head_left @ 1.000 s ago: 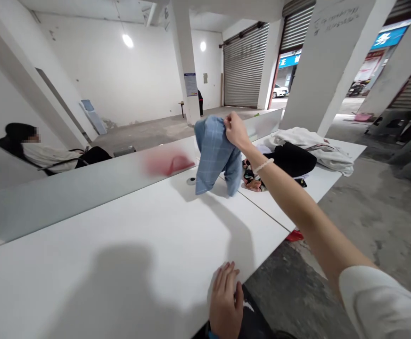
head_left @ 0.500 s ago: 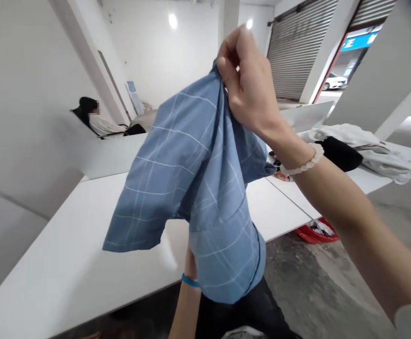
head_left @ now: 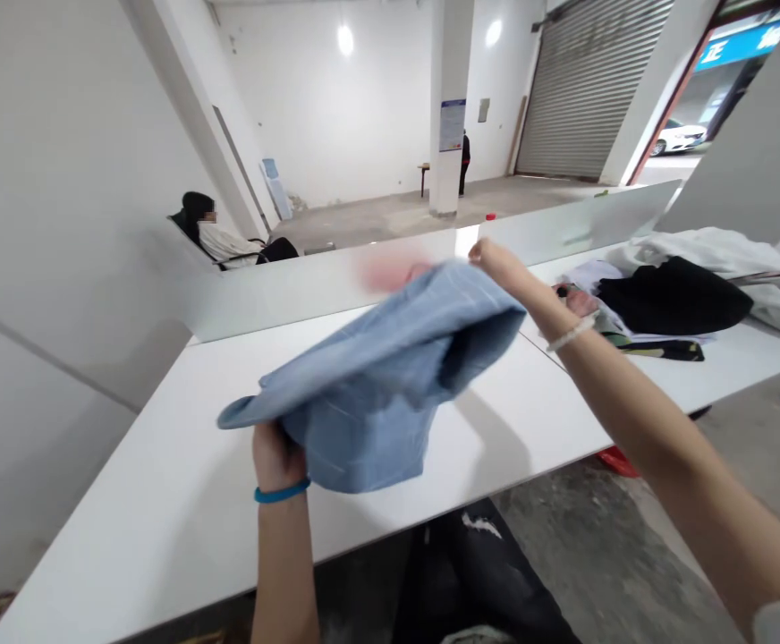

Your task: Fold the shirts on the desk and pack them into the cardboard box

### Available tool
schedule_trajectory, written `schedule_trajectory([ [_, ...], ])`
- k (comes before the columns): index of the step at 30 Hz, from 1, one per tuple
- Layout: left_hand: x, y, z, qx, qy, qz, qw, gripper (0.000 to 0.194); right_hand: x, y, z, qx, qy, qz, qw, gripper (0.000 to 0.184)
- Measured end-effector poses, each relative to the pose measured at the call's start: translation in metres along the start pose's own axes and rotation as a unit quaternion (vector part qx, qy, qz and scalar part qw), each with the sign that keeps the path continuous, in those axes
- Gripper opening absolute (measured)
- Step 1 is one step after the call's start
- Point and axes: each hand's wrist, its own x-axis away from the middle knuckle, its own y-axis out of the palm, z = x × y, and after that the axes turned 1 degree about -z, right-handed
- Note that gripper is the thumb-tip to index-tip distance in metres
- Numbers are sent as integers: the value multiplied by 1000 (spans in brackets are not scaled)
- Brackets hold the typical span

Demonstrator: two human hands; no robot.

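Observation:
A light blue checked garment (head_left: 377,380) hangs stretched in the air above the white table (head_left: 182,501). My left hand (head_left: 275,456), with a blue band at the wrist, is closed on its near lower edge. My right hand (head_left: 497,264), with a bead bracelet on the wrist, is closed on its far upper end, arm reaching forward. The cloth sags between the two hands and is smeared by motion.
A heap of clothes (head_left: 672,300), black and white pieces among them, lies on the adjoining table at right. A low white partition (head_left: 309,286) runs along the tables' far edge. A person (head_left: 219,237) sits behind it at left. A red basket (head_left: 614,461) stands on the floor.
My right hand has dropped from high up close to the camera and reached forward. My left hand has taken hold of the garment's lower edge, spreading it flatter over the table.

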Motion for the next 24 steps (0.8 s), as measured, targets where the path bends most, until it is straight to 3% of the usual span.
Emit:
schedule_trajectory([
  [2, 0, 3, -17, -13, -22, -9, 1000, 25, 41, 26, 2, -37, 32, -56, 997, 10],
  [5, 4, -2, -56, -52, -69, -28, 996, 33, 126, 61, -18, -174, 41, -104, 978, 17],
  [8, 9, -9, -88, -149, -49, -78, 985, 40, 210, 98, -35, -211, 45, -161, 963, 24],
  [11, 16, -15, -104, -230, -22, -139, 963, 44, 263, 127, -32, -166, 52, -187, 967, 60],
  [13, 20, -19, -111, -285, -13, -178, 942, 46, 278, 134, -23, -133, 24, -218, 967, 77],
  [15, 25, -25, -117, -328, -4, -199, 924, 47, 281, 134, -14, -122, -15, -253, 960, 78],
  [18, 33, -33, -122, -343, -3, -178, 922, 45, 280, 130, -10, -137, -16, -251, 958, 44],
  [20, 38, -35, -118, -347, -9, -169, 923, 41, 278, 129, -10, -166, 25, -207, 964, 32],
  [22, 41, -35, -106, -325, -40, -152, 933, 36, 276, 128, -7, -204, 93, -160, 961, 37],
  [24, 40, -37, -88, -257, -94, -72, 959, 32, 270, 121, 0, -248, 177, -110, 946, 41],
])
